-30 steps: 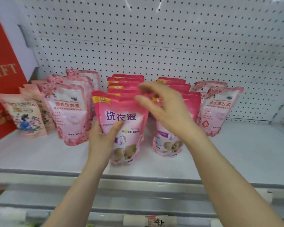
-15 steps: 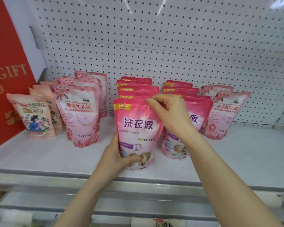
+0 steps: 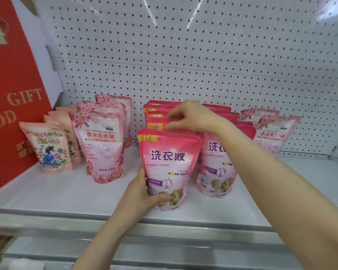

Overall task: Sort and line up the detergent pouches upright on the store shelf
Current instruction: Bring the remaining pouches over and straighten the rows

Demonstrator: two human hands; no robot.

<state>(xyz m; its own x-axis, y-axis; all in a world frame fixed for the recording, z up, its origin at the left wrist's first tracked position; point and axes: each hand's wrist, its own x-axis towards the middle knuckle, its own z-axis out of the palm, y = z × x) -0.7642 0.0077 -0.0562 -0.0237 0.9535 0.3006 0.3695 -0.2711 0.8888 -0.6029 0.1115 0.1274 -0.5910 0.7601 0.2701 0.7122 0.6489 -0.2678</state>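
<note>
A pink detergent pouch (image 3: 168, 152) with purple lettering stands upright near the front of the white shelf (image 3: 66, 193). My left hand (image 3: 142, 193) grips its lower left corner, thumb across the front. Behind it stand several matching pink pouches (image 3: 156, 115) in a row. My right hand (image 3: 189, 117) hovers over their tops with the fingers curved down and the fingertips touching one of them. A second row of the same pouches (image 3: 215, 168) stands just right, partly hidden by my right forearm.
Pale floral pouches stand in a left group (image 3: 101, 145) and a right group (image 3: 275, 137). Peach pouches (image 3: 49, 149) sit at far left beside a red gift box (image 3: 14, 94). A pegboard wall (image 3: 183, 55) backs the shelf. The shelf's metal lip (image 3: 125, 227) runs along the front.
My right hand let go of the front pouch's top and moved back over the row behind. My left hand slid down to the pouch's base, and the pouch now stands on the shelf.
</note>
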